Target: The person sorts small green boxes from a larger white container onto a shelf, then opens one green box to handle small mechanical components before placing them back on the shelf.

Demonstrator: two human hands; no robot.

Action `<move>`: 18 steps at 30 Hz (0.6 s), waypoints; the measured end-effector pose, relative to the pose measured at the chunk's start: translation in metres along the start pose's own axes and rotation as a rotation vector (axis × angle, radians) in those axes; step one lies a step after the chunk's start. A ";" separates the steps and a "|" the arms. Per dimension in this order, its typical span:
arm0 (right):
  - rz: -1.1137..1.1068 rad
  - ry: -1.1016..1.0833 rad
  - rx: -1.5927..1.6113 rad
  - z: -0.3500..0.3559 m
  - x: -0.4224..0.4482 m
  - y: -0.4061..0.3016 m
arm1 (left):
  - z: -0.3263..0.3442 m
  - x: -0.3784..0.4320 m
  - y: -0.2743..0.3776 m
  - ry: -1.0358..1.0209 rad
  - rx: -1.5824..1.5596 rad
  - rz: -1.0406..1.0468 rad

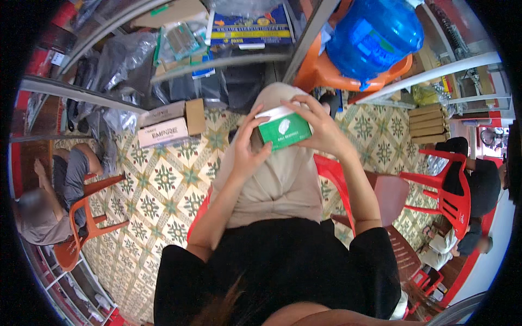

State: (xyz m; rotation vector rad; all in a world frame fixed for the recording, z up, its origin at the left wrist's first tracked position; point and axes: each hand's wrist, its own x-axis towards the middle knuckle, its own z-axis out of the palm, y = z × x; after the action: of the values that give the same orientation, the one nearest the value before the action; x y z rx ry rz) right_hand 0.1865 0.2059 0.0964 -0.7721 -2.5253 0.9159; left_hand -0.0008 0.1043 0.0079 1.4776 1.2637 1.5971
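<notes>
A small green and white cardboard box (283, 132) is held over my lap, between both hands. Its green face carries a white picture and white writing; the edge away from me is white. My left hand (248, 148) grips the left end, with the thumb at the near corner and the fingers along the far side. From the right, my right hand (324, 126) has its fingers over the white far edge, and part of its grip is hidden beneath the box. Under it are my beige trousers (277, 183), as I sit on a red plastic chair (336, 179).
An open carton (163, 132) stands on the patterned tile floor (163, 179) at left. Ahead is a glass display case (228, 65) with bagged goods. A blue water bottle (373, 40) rests on an orange chair (310, 69). People sit at left (45, 212) and right (483, 187).
</notes>
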 end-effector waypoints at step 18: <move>-0.147 0.101 0.042 0.030 0.029 -0.005 | 0.002 0.006 0.002 0.318 -0.442 -0.344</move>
State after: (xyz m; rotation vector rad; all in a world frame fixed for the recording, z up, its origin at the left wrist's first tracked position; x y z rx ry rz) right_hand 0.1476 0.2054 0.0814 -0.5963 -2.4302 0.8556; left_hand -0.0001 0.1095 0.0118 0.7147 1.1535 1.7680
